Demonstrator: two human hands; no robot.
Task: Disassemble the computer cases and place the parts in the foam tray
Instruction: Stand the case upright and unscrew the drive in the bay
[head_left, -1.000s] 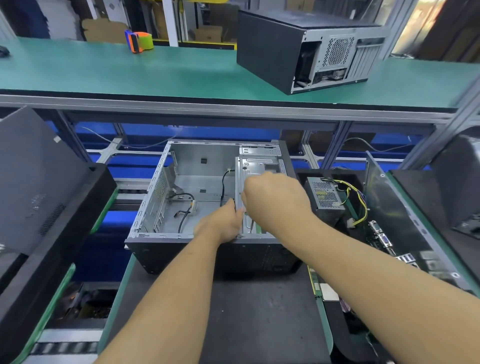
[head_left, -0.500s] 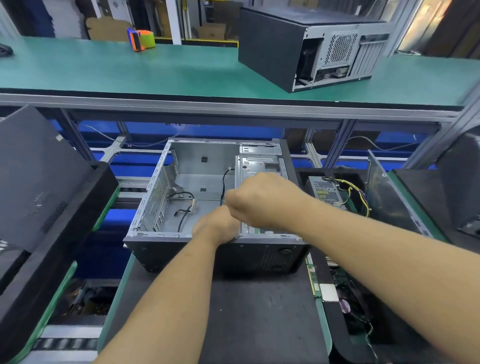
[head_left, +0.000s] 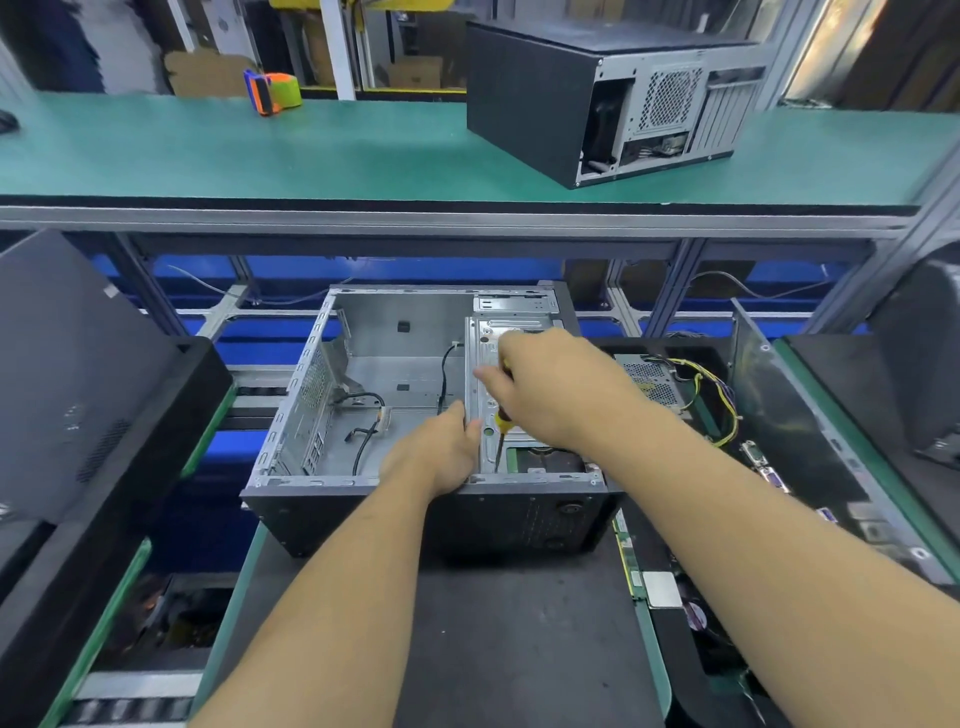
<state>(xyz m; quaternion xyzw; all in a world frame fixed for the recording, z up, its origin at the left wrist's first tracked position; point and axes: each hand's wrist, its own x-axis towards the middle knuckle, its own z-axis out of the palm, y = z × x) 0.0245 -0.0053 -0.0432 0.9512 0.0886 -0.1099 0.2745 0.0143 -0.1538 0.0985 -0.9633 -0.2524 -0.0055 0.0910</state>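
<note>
green bench (head_left: 260, 156) behind; right hand (head_left: 556, 389) fingers grip screwdriver (head_left: 501, 423), left hand (head_left: 441, 452) fingers curl on open case (head_left: 363, 483).

Electronics teardown line, factory floor. Green ESD-mat worktop (head_left: 208, 156) on aluminium-profile framing at 12 o'clock, closed PC case (head_left: 524, 98) on it at 1. Gutted chassis (head_left: 395, 332) centre, loose power supply (head_left: 649, 379) at 3, tape dispenser (head_left: 272, 91) at 11, cardboard boxes (head_left: 202, 73) behind.
</note>
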